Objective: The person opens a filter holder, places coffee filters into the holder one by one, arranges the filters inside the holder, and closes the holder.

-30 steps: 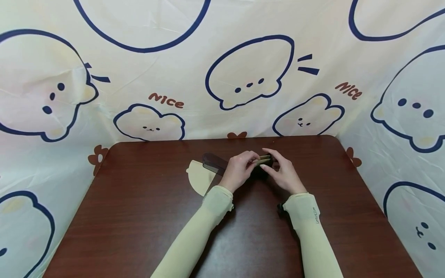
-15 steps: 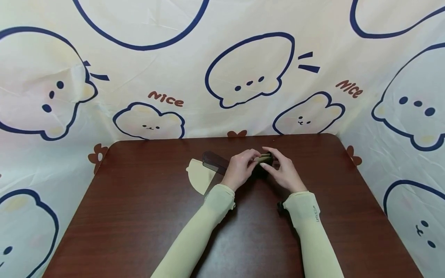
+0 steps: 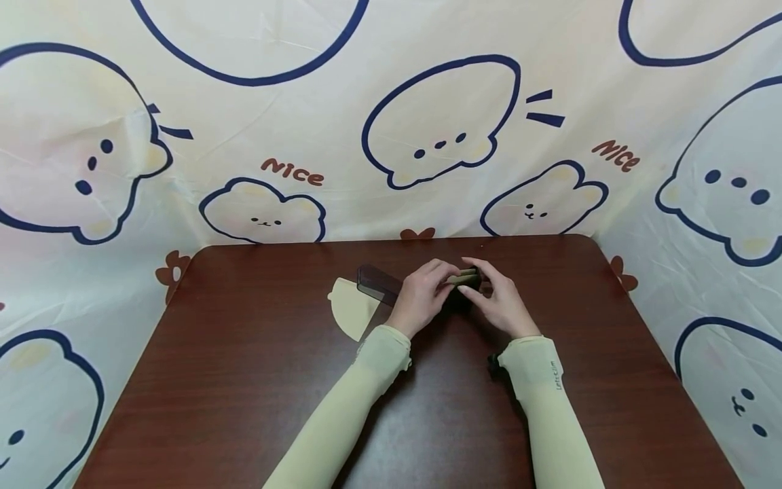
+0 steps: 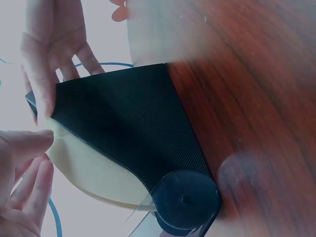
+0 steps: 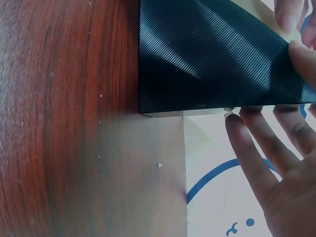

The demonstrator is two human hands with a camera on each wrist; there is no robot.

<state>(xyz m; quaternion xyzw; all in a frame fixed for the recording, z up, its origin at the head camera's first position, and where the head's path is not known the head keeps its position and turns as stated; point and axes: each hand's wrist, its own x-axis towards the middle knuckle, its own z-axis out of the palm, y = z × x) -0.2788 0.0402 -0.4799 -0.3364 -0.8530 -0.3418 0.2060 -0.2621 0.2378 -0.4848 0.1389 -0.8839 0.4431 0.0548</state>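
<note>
A black ribbed holder point(image 4: 118, 113) stands on the table's far side, with cream paper coffee filters point(image 4: 98, 168) in its open top. My left hand point(image 3: 418, 297) pinches the filters' edge between thumb and fingers, as the left wrist view shows. With its thumb on the ribbed face and its fingers along the opposite side, my right hand point(image 3: 502, 302) holds the holder point(image 5: 207, 64). A dark translucent lid point(image 3: 377, 285) swings out to the left from the round hinge point(image 4: 187, 200). Behind my left hand, part of the lid is hidden.
A loose cream coffee filter point(image 3: 351, 311) lies flat on the brown table point(image 3: 244, 380), left of my left hand and partly under the lid. Cloth with cartoon drawings point(image 3: 440, 122) hangs beyond the table's far edge and both sides.
</note>
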